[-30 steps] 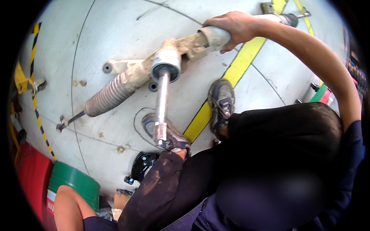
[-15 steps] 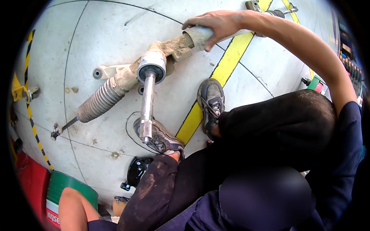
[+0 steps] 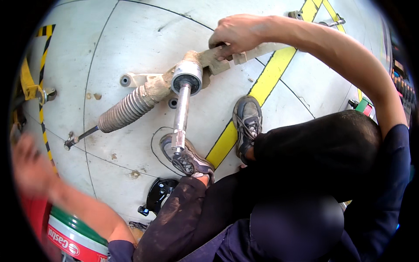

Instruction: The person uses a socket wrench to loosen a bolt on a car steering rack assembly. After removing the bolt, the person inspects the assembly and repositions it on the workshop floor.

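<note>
The head view shows a dirt-caked steering rack [image 3: 214,61] on the pale floor [image 3: 131,52] ahead of the person's feet, its long axis running slantwise from lower left to upper right. A bare splined shaft [image 3: 182,109] juts from it toward the person, its tip appearing over the left shoe [image 3: 192,163]. From the right hand [image 3: 235,37], the shaft's round housing and the ribbed boot [image 3: 124,111] lie down and to the left. That hand is much the nearer one, its bent fingers grasping the rack just right of the housing. The left hand [image 3: 32,168] is at the far left, well apart from the rack, over a red container [image 3: 37,207] and near a green drum [image 3: 74,222]; it is too blurred to tell whether its fingers are bent or spread.

Half a second ago the right hand lay farther right, spread over the tube, and the left hand was out of sight. Against the floor marks, the rack seems hardly to have shifted.
</note>
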The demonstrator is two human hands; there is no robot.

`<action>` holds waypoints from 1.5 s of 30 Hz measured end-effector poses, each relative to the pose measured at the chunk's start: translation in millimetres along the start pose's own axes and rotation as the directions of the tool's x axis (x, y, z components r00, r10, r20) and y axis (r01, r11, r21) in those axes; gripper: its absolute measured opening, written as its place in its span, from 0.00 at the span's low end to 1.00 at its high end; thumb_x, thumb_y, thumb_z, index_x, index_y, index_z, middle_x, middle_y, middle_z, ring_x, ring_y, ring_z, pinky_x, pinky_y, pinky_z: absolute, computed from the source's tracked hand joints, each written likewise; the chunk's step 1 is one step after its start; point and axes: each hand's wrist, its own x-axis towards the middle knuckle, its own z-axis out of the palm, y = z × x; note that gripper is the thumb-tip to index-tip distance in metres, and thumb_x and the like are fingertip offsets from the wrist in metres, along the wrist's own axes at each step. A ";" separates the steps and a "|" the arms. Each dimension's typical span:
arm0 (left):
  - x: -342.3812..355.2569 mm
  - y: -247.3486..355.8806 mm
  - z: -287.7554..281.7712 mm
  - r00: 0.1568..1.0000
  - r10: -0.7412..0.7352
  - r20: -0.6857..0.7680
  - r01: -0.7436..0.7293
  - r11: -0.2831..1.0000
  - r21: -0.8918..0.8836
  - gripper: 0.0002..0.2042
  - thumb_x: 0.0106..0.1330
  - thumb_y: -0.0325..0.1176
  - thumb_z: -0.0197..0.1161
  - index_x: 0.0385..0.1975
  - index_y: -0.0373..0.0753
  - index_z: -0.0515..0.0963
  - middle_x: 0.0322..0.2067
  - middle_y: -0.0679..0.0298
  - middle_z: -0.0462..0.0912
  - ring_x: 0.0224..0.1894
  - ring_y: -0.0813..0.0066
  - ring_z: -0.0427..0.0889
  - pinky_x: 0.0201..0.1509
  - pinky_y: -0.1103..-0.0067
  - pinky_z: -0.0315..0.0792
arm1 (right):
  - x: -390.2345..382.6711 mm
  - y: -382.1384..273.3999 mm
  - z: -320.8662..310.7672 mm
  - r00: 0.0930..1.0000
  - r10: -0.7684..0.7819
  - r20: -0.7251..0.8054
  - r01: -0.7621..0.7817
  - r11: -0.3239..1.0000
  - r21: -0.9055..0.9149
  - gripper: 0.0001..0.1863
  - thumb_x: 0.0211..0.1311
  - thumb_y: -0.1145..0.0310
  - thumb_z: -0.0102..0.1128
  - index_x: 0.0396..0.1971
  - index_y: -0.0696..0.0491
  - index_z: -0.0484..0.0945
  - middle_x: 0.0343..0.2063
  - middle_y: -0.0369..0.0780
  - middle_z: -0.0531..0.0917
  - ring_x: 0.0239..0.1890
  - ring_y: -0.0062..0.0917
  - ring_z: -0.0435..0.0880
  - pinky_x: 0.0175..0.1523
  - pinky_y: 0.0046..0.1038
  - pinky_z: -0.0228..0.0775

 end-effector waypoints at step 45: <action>-135.3 20.0 105.5 0.446 0.099 0.890 -0.098 0.993 -0.062 0.29 0.55 0.54 0.67 0.51 0.41 0.74 0.40 0.57 0.80 0.44 0.58 0.79 0.46 0.66 0.73 | 3.5 1.4 29.6 0.999 -0.011 0.031 0.009 0.996 0.085 0.47 0.39 0.58 0.78 0.61 0.55 0.63 0.53 0.47 0.76 0.56 0.38 0.74 0.63 0.38 0.65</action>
